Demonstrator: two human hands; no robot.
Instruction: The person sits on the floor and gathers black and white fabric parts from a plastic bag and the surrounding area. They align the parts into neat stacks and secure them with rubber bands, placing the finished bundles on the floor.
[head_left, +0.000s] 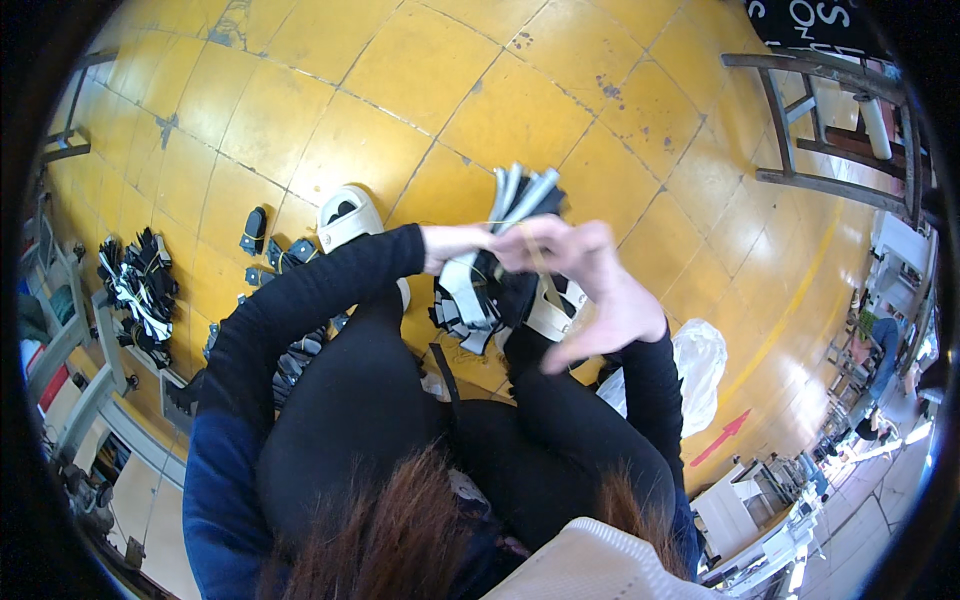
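My left hand (458, 246) is closed around a bundle of black and pale grey fabric strips (530, 194), whose ends stick out above and below the fingers. My right hand (605, 290) is at the bundle's right side, thumb spread wide, with a thin yellowish rubber band (547, 278) stretched at its fingers. Part of the band and some fingertips are hidden where the hands meet. Under the hands, more black and white strips (463, 318) lie on the floor between my feet.
Pale slippers (348, 214) are on my feet. Small dark tied bundles (254, 230) lie left on the yellow tiled floor (420, 70), with a larger strip pile (145, 285) farther left. A clear plastic bag (700, 365) sits right. A metal-framed stand (830, 130) is far right.
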